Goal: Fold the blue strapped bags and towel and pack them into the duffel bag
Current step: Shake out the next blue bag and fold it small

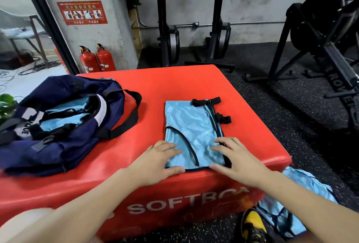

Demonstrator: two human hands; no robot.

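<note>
Gym floor (272,106) behind, rowers (169,29) and extinguishers (97,60) at wall. Red worktop (174,83): open duffel (64,122) left, blue cloth inside. Folded blue bag (190,126) centre, long axis running away, straps far right. Left hand (159,159) and right hand (233,157) flat, fingers straight, pressing near edge. More blue fabric (303,194) on floor right.

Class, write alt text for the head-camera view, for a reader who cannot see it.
Two hands, left hand and right hand, press flat on a folded light blue strapped bag lying on a red soft box. To its left sits an open navy duffel bag with blue fabric already inside; more blue fabric lies on the floor.
</note>
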